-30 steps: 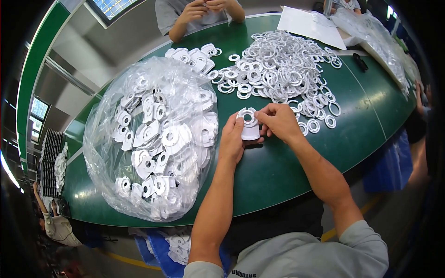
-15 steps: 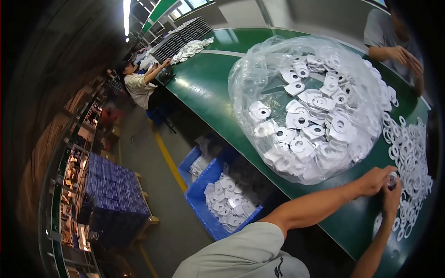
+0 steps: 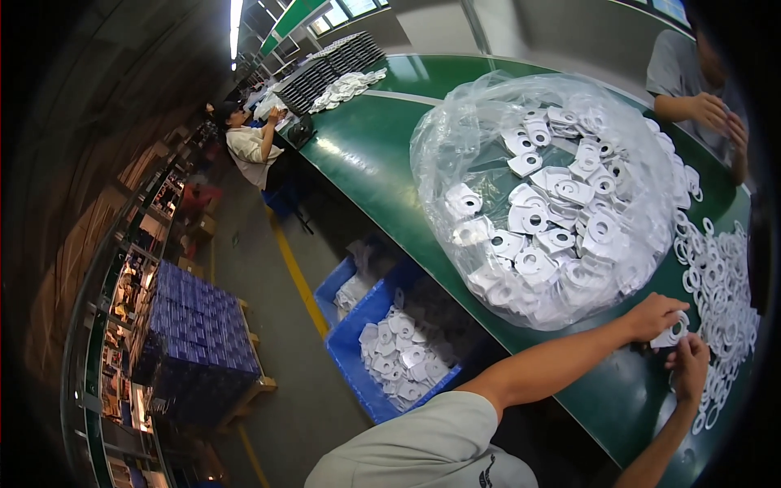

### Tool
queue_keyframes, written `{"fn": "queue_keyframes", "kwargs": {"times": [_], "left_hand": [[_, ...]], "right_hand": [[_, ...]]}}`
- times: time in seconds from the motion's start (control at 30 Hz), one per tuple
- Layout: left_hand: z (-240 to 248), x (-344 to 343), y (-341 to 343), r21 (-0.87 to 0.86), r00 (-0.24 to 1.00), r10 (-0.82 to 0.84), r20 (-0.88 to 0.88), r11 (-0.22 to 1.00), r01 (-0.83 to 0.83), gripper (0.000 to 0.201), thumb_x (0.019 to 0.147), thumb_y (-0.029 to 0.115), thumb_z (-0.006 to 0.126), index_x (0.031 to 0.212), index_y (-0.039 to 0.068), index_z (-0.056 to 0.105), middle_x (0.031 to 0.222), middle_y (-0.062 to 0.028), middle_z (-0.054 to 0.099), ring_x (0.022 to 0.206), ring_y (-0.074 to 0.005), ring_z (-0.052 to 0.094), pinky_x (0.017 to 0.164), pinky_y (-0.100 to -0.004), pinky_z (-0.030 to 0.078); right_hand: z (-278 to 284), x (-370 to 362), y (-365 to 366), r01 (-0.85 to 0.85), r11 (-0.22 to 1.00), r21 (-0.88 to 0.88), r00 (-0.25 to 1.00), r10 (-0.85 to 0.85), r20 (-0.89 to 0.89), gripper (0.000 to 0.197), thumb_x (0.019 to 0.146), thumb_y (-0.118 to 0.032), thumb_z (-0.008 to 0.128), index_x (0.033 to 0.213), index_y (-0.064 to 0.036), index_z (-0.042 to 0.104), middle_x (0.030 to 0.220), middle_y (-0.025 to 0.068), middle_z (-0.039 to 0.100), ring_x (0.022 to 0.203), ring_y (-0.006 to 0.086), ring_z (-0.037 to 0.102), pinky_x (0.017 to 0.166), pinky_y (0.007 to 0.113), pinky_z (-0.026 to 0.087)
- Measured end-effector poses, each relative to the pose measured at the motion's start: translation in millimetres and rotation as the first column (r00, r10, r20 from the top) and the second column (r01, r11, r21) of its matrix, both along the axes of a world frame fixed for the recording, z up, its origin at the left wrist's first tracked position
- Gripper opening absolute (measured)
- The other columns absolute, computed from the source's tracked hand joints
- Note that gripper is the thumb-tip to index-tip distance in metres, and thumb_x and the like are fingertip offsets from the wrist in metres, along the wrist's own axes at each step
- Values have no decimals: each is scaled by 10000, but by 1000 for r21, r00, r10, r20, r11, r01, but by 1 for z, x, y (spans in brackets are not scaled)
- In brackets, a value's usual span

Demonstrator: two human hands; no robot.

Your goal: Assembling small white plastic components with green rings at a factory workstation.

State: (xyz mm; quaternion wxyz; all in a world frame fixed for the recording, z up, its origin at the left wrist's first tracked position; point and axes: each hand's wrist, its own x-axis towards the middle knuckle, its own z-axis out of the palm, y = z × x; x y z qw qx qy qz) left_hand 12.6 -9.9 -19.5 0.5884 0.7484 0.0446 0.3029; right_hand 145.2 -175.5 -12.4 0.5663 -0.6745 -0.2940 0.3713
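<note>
Over the green table near its right side, both of my hands meet at a small white plastic part with a round hole [image 3: 671, 333]. My left hand [image 3: 653, 315] pinches it from the upper left. My right hand [image 3: 690, 363] grips its lower right edge, the fingers bent; some fingertips are hidden. Just right of my hands lies a heap of loose white rings [image 3: 720, 285]. Beyond them stands a big clear plastic bag [image 3: 455, 114], open and filled with many white holed parts [image 3: 561, 191].
Blue bins [image 3: 346, 358] holding white parts sit below the table's left edge. A co-worker [image 3: 252, 146] sits at the far left near stacked black trays [image 3: 325, 73]. Another person's hands [image 3: 720, 116] are across the table. Blue-purple boxes [image 3: 195, 325] stand on a pallet.
My hands have moved slightly apart and down, and the white part between them now shows its holed face. The far-left co-worker has drawn their arms back from the white pile.
</note>
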Motion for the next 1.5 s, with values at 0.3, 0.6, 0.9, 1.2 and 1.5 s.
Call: {"fn": "queue_keyframes", "kwargs": {"times": [0.3, 0.6, 0.9, 1.2, 1.5], "left_hand": [[-3, -4, 0, 94, 990, 104, 94, 989, -112, 302, 810, 107, 592, 1073, -39, 566, 861, -222, 664, 729, -333, 671, 669, -379, 525], [-10, 4, 2, -129, 999, -45, 18, 991, 47, 220, 852, 148, 598, 950, -43, 554, 791, -137, 650, 596, -198, 637, 539, -325, 509], [12, -6, -10, -303, 999, 19, -47, 952, -33, 186, 749, 139, 624, 746, -45, 646, 645, -92, 639, 605, -121, 599, 565, -276, 473], [19, -15, -15, -158, 996, 83, 17, 984, -80, 205, 746, 164, 630, 746, -39, 658, 673, -110, 656, 615, -152, 610, 585, -302, 483], [107, -287, 0, 281, 749, 240, -618, 957, -75, 331, 753, 117, 743, 1071, 55, 674, 927, -89, 664, 898, -212, 656, 790, -326, 512]], "right_hand": [[-11, -9, 11, 53, 996, 69, 999, -53, 0, 200, 969, -177, 534, 1049, -8, 602, 756, 0, 597, 600, 51, 565, 549, 171, 477], [10, -13, 13, -69, 994, 79, 698, -8, 716, 389, 986, -142, 477, 1363, -46, 487, 1144, 115, 568, 972, 187, 556, 858, 266, 426], [21, -40, 24, 100, 989, 112, 730, -149, 666, 214, 994, -166, 497, 974, 30, 580, 789, 72, 550, 720, 142, 491, 663, 266, 399], [15, -44, 24, 128, 985, 117, 736, -174, 654, 248, 1002, -195, 475, 835, -12, 482, 703, 25, 435, 666, 110, 364, 598, 281, 332], [42, -28, 10, 223, 957, 186, 891, -277, 359, 321, 1004, -281, 493, 851, -16, 592, 630, -24, 463, 514, 32, 407, 461, 195, 303]]}}
